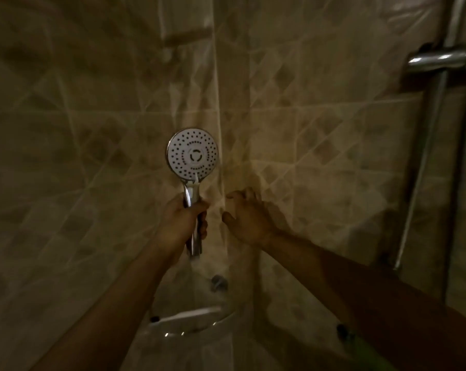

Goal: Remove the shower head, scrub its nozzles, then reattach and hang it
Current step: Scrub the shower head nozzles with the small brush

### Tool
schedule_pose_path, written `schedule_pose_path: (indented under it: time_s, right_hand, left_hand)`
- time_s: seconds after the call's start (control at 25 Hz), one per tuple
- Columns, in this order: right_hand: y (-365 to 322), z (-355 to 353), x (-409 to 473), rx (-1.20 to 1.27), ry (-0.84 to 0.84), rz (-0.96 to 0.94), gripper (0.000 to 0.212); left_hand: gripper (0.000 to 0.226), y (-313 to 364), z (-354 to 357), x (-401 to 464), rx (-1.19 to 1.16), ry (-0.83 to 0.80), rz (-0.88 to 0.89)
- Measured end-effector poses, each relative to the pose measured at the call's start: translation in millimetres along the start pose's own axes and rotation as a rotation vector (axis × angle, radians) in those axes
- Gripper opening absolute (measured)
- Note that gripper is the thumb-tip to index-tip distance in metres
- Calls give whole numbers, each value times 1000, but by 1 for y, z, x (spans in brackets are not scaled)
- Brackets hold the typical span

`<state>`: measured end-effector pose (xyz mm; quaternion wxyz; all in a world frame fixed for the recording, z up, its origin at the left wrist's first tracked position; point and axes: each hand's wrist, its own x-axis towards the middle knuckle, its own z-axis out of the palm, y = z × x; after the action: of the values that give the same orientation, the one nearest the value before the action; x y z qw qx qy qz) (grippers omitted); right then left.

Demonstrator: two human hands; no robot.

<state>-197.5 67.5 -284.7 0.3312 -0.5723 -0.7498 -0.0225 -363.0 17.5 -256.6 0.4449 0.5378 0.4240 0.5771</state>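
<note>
Shower head point(192, 153): held upright in front of the tiled corner, white nozzle face turned toward the camera, chrome handle pointing down.
Left hand point(182, 223): wrapped around the chrome handle, fingers curled round it, thumb side up near the neck of the head.
Right hand point(246, 218): nothing is held; fingers loosely bent, raised just beside the left hand, close to the wall corner; contact with the tiles cannot be told.
Hose: cannot be told whether one is attached; the handle's lower end is blurred.
Tiled wall point(320, 145): beige tiles with diamond pattern, dimly lit, corner seam seen behind the head.
Shower rail point(438, 108): chrome bar seen at right, well apart from the head.
Chrome fitting point(443, 60): horizontal piece mounted across the rail, upper right.
Corner shelf point(189, 321): white, seen below the hands in the corner.
</note>
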Motion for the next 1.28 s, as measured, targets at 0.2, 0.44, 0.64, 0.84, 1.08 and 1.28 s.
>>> schedule_pose_path:
  time_s: [0.2, 0.44, 0.64, 0.84, 1.08, 1.28]
  right_hand:
    - [-27, 97, -39, 27, -219, -43, 52]
    - [-37, 180, -69, -65, -553, -126, 49]
    - [-33, 208, -76, -127, -721, -159, 39]
    - [-35, 216, -81, -185, -685, -161, 29]
    - [-38, 208, -82, -260, -468, -194, 29]
    - [-28, 176, -82, -177, -242, -105, 26]
  left_hand:
    - [13, -42, -56, -29, 42, 82, -106]
    - [9, -94, -111, -64, 77, 181, -249]
    - [7, -125, -136, -79, 62, 212, -304]
    - [8, -145, -145, -81, -27, 219, -394]
    - [12, -154, -145, -69, -18, 185, -382]
    - [9, -154, -125, -60, -25, 137, -373]
